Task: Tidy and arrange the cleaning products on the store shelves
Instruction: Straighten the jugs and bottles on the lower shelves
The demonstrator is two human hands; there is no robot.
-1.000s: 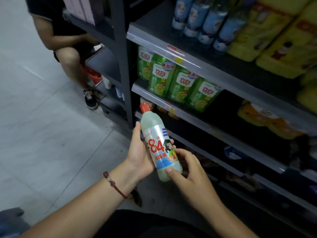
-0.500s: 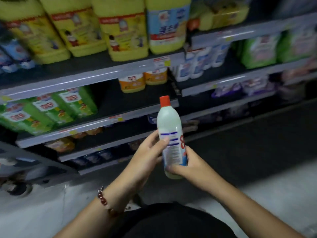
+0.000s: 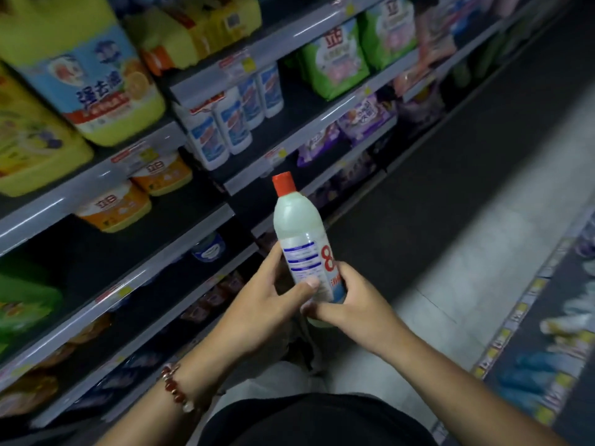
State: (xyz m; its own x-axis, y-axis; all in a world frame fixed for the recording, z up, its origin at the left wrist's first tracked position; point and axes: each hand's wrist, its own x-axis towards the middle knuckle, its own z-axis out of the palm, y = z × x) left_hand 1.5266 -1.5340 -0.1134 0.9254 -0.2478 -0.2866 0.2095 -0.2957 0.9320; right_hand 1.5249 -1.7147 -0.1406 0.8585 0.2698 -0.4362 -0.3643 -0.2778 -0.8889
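Bottle (image 3: 304, 249) upright, red cap (image 3: 283, 183) on top, held in front of the shelves (image 3: 206, 217), above the lap; gripped low on the body by both hands. Left hand (image 3: 257, 304) curled round the left side, thumb pressed on the label; right hand (image 3: 351, 304) wrapped round the base from the right, fingers curled behind, thumb across the front. Beaded bracelet (image 3: 175, 387) on the left wrist. White bottles (image 3: 225, 123) and yellow jugs (image 3: 87, 78) on upper shelves; grey floor (image 3: 467, 252) to the right.
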